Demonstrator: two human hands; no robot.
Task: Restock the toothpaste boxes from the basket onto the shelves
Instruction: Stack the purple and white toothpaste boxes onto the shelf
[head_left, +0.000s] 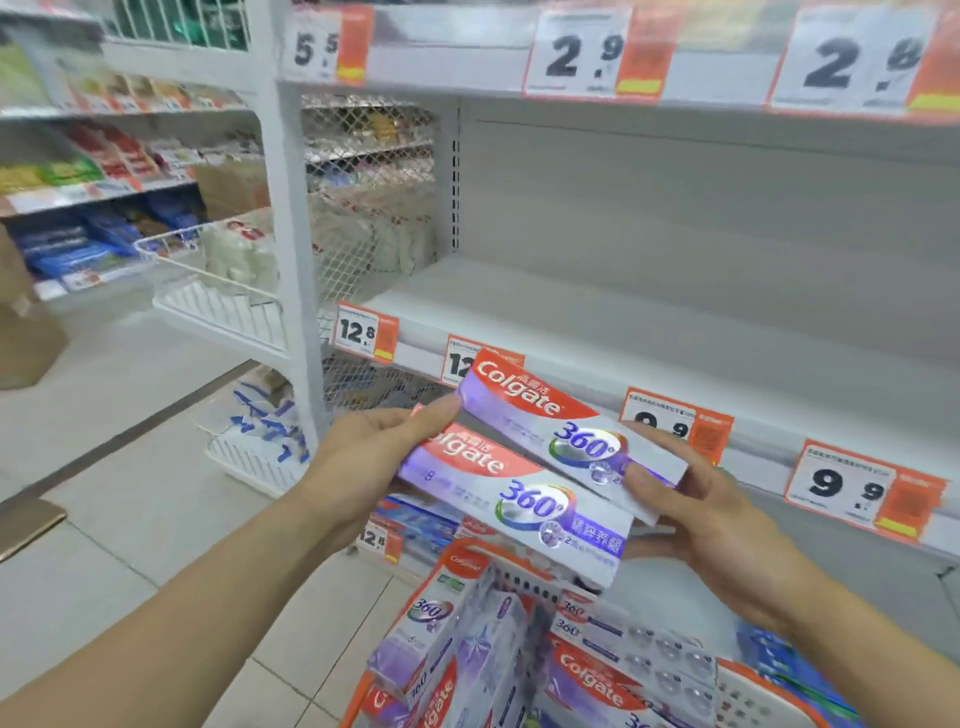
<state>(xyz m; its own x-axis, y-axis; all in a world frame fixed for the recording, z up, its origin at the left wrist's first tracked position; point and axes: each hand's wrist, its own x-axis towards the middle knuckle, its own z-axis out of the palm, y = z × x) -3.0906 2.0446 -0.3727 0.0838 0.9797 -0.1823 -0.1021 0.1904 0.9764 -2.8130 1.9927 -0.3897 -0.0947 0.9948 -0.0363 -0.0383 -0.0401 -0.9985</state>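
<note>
Two purple and red Colgate 360 toothpaste boxes are held in front of the bare white shelf (649, 332). My left hand (363, 457) grips the left ends of both, thumb on the upper box (550, 421). My right hand (696, 514) holds the right ends, thumb on the upper box and fingers under the lower box (524, 509). Below them an orange basket (748, 691) holds several more Colgate boxes (587, 675), some upright, some flat.
Orange price tags (862, 483) line the shelf's front edge. Another shelf (467, 67) runs above. A white upright post (291, 249) stands left, with wire baskets (218, 291) of goods beside it. Blue toothpaste boxes (415, 519) sit on a lower shelf. Tiled floor lies to the left.
</note>
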